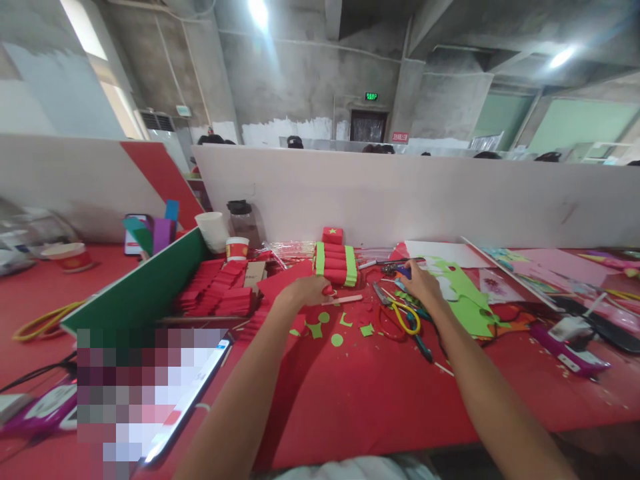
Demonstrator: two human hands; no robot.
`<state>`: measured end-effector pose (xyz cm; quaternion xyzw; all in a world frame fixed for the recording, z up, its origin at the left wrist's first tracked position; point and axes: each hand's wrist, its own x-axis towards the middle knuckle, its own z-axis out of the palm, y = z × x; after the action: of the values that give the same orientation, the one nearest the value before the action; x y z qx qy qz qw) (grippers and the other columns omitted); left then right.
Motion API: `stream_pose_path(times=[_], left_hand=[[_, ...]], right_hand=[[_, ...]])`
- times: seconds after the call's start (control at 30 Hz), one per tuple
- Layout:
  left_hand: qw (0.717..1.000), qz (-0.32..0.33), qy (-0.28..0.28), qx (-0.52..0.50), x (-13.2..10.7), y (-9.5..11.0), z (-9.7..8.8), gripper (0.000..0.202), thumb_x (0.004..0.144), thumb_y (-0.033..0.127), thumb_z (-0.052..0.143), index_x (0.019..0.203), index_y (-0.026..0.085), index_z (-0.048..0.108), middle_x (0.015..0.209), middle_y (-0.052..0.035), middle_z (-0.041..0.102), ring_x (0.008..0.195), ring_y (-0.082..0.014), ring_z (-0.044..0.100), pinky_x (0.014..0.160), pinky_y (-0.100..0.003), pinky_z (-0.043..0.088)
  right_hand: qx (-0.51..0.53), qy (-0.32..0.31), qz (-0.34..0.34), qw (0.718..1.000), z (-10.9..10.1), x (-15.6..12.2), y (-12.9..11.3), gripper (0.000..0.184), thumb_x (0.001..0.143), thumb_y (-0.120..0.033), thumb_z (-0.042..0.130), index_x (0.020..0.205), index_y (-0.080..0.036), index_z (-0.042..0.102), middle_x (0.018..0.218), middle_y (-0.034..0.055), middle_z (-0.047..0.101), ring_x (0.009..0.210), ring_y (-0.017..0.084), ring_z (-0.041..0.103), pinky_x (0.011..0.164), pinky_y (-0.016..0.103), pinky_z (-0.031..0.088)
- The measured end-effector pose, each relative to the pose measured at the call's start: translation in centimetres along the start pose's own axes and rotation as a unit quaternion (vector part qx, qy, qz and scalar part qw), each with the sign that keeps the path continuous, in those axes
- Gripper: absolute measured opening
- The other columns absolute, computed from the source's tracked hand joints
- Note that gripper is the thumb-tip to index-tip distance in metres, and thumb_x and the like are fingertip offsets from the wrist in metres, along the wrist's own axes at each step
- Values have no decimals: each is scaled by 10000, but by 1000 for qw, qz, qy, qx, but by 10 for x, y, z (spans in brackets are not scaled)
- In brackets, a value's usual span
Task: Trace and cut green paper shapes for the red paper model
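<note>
My left hand is closed, its fingertips pinching a small red piece just in front of a stack of red rolls with lime-green strips. A pale stick lies beside those fingertips. On the right, my right hand reaches to a tool with a blue handle, its fingers closing on it; the tool's kind is hard to make out. Yellow-handled scissors and dark green-handled pliers lie below this hand. Lime-green cut-outs are scattered between both hands.
Folded red pieces lie at left by a green divider. A phone rests at front left. Cut lime-green sheets lie at right, near a purple power strip. Paper cups and a bottle stand behind.
</note>
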<state>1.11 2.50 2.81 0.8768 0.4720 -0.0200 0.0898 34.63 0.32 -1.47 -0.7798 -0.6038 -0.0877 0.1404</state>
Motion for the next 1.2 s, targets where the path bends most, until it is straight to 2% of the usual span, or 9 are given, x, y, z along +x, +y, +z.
stream_pose_path(times=[0.27, 0.47, 0.57, 0.67, 0.77, 0.87, 1.03, 1.1, 1.2], left_hand=[[1000, 1, 0, -3, -1, 1, -1, 279, 829, 445, 564, 907, 195, 661, 930, -109, 717, 785, -248, 662, 661, -298, 471], [1000, 5, -6, 0, 0, 1, 0, 273, 828, 439, 550, 890, 195, 655, 928, -110, 716, 771, -250, 653, 640, -298, 453], [1000, 13, 19, -7, -1, 5, -2, 267, 846, 443, 538, 887, 205, 652, 930, -94, 717, 787, -237, 652, 645, -276, 441], [995, 49, 69, -60, -1, 11, -4, 291, 885, 458, 499, 920, 210, 648, 915, -68, 712, 783, -212, 642, 649, -255, 430], [975, 74, 138, -157, 2, 21, -4, 358, 927, 478, 439, 972, 193, 652, 885, -51, 700, 746, -189, 619, 645, -254, 433], [943, 57, 202, -256, 8, 31, -2, 410, 939, 489, 432, 1076, 173, 656, 888, -42, 693, 727, -171, 605, 658, -253, 452], [897, 24, 215, -385, 14, 43, 2, 519, 923, 466, 505, 1331, 150, 561, 881, -48, 681, 657, -141, 576, 628, -248, 464], [880, 26, 215, -422, 13, 46, 2, 510, 918, 456, 526, 1320, 146, 578, 882, -51, 678, 674, -137, 573, 626, -242, 466], [867, 24, 208, -453, 12, 49, 1, 454, 879, 452, 595, 1206, 144, 657, 836, -41, 668, 701, -140, 574, 634, -239, 471]], right_hand=[[51, 104, -14, 993, -9, 1, -4, 294, 906, -290, 534, 1189, -213, 553, 986, 114, 723, 839, 272, 669, 655, 306, 399], [143, 191, -40, 970, -11, 5, 6, 293, 899, -275, 490, 1173, -189, 549, 1062, 126, 695, 920, 274, 641, 719, 312, 434], [211, 213, -56, 952, -14, 5, 9, 284, 892, -299, 482, 1147, -191, 548, 1029, 121, 684, 891, 268, 634, 746, 327, 449], [279, 211, -70, 934, -18, 3, 8, 275, 885, -330, 498, 1121, -197, 545, 918, 86, 668, 790, 243, 620, 730, 324, 458], [326, 203, -102, 917, -20, -1, 3, 259, 879, -347, 520, 1097, -208, 537, 875, 57, 644, 783, 225, 604, 755, 323, 470], [361, 204, -140, 899, -22, -6, -5, 246, 880, -352, 530, 1085, -216, 525, 944, 64, 642, 860, 223, 610, 821, 339, 477], [407, 207, -180, 871, -25, -13, -20, 224, 886, -347, 544, 1071, -223, 513, 1018, 79, 641, 925, 227, 619, 836, 341, 489], [413, 216, -184, 866, -27, -15, -23, 226, 889, -353, 550, 1072, -224, 517, 1009, 76, 639, 929, 228, 617, 840, 343, 489], [416, 223, -175, 864, -28, -17, -25, 252, 893, -374, 552, 1090, -222, 516, 1001, 77, 633, 933, 231, 613, 846, 354, 491]])
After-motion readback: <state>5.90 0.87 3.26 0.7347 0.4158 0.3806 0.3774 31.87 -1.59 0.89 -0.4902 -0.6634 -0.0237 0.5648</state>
